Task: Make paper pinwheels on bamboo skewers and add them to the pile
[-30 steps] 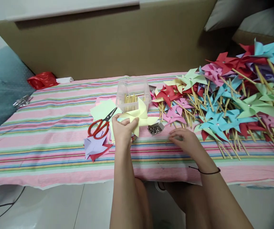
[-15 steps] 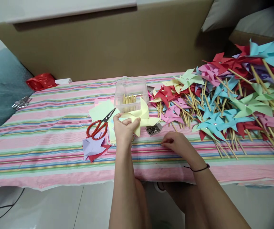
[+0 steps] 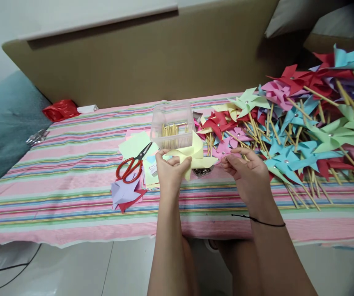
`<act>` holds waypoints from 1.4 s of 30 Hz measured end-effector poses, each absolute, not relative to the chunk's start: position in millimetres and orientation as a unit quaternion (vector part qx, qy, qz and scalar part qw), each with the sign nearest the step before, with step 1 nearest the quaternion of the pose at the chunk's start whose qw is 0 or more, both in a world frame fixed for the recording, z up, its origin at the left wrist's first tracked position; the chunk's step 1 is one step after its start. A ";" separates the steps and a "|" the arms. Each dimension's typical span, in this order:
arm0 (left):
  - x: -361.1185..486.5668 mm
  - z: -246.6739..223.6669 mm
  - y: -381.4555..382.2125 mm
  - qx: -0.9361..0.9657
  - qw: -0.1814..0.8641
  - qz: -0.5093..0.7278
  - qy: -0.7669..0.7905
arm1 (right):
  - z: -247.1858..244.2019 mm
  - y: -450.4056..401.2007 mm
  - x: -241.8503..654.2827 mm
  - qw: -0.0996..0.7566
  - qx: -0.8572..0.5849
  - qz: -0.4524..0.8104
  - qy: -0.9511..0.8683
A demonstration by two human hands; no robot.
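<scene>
Pinched between the thumb and fingers of my left hand (image 3: 171, 172) is a pale yellow paper pinwheel (image 3: 194, 153) with its blades folded in. To its right, my right hand (image 3: 248, 174) is raised with thumb and fingertips pressed together; whatever they hold is too small to make out. Partly hidden below the pinwheel sits a small box of metal pins (image 3: 202, 172). Behind it stands a clear plastic box (image 3: 172, 140) with several short wooden sticks (image 3: 170, 129) inside. Red-handled scissors (image 3: 133, 163) lie on coloured paper sheets (image 3: 130, 144) left of my left hand.
Many finished pinwheels on sticks (image 3: 288, 158) are heaped along the right side of the striped cloth (image 3: 72, 176). A lilac cut paper piece (image 3: 124, 191) lies at the left over a red one. A red plastic bag (image 3: 60, 110) sits at the back left.
My right hand has risen from near the cloth and turned, fingertips now level with the pinwheel. The left hand still holds the yellow pinwheel. The view has shifted slightly.
</scene>
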State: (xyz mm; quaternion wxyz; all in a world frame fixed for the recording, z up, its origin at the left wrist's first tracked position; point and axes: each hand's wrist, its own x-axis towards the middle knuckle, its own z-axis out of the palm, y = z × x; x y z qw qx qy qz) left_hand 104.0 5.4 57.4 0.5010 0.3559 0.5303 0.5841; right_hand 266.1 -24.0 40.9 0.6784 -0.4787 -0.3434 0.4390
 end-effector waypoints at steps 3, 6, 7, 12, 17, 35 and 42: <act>107.8 59.5 3.1 0.371 0.493 0.577 0.536 | 42.8 -23.7 262.7 0.683 -0.489 0.406 -0.360; 112.1 61.9 -0.4 0.399 0.478 0.569 0.537 | 46.1 -24.5 257.1 0.668 -0.474 0.396 -0.414; 113.5 62.8 -1.6 0.409 0.478 0.566 0.533 | 47.3 -24.6 254.8 0.659 -0.465 0.397 -0.438; 116.8 66.2 -4.5 0.435 0.500 0.550 0.509 | 48.0 -22.6 247.6 0.604 -0.463 0.367 -0.535; 114.9 65.4 -3.1 0.440 0.530 0.549 0.473 | 43.4 -20.7 250.9 0.608 -0.471 0.321 -0.554; 114.6 62.7 -0.7 0.464 0.535 0.543 0.453 | 43.6 -17.7 252.4 0.597 -0.480 0.188 -0.615; 114.3 62.0 -0.4 0.466 0.535 0.541 0.453 | 43.9 -16.9 252.7 0.594 -0.478 0.186 -0.620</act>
